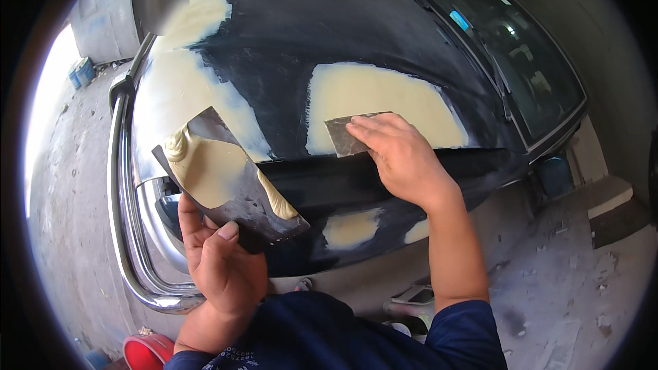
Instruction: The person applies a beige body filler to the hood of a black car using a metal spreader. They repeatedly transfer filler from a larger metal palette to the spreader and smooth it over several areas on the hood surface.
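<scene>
My left hand (223,257) grips the lower edge of a flat dark board (240,195), thumb on top. Cream body filler (209,164) is smeared across the board, with a thick dollop at its upper left corner and a ridge along its right side. In my right hand (404,157) is a thin grey metal spreader (343,137), fingers pressed flat on it. The spreader lies against a wide cream filler patch (384,92) on the black car hood (295,14). Further filler (181,89) covers the hood's front edge, and smaller patches (353,228) mark the fender.
A chrome bumper bar (123,233) curves around the car's front at left. The windshield (510,48) with its wiper is at the upper right. On the floor stand a red bucket (147,351) at the lower left and blue cans (82,72) farther off.
</scene>
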The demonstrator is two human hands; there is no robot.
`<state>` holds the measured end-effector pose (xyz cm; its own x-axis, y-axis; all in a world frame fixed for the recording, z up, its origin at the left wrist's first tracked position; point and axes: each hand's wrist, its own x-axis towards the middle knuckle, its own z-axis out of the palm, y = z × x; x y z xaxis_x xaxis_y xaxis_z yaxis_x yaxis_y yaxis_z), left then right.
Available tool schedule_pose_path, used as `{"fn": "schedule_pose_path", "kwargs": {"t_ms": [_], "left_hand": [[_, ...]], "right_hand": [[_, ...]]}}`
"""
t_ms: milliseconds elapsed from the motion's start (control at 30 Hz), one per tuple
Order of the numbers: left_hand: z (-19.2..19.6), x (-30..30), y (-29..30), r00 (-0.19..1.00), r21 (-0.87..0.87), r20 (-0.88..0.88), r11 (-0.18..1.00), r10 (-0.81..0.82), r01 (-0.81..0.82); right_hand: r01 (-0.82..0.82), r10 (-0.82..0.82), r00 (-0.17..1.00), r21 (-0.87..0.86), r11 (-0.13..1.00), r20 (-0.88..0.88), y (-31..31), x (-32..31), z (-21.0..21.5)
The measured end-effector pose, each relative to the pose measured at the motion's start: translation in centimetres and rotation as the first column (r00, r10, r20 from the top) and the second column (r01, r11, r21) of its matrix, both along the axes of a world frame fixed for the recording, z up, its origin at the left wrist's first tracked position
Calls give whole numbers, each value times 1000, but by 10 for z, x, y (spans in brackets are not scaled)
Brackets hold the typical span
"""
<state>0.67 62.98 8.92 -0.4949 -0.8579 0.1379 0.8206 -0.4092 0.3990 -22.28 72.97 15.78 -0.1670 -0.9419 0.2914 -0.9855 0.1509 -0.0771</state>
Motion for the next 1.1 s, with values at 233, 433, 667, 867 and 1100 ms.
{"fn": "schedule_pose_path", "kwargs": {"t_ms": [233,433,667,867,1100], "left_hand": [[-1,-3,0,999,-35,44,999,10,-9],[1,-5,4,997,-30,74,999,-26,28],[8,-13,28,969,14,113,976,-218,218],[19,-25,70,974,2,21,974,-226,226],[29,-24,76,993,-185,22,976,-115,117]], "right_hand": [[-17,17,1000,-8,1000,-22,28,25,-6],[13,-14,999,-24,1000,-30,58,45,2],[-19,193,934,-497,868,301,85,91,21],[-61,349,870,-626,777,349,90,113,-13],[314,26,797,-450,836,604,154,75,-38]]}}
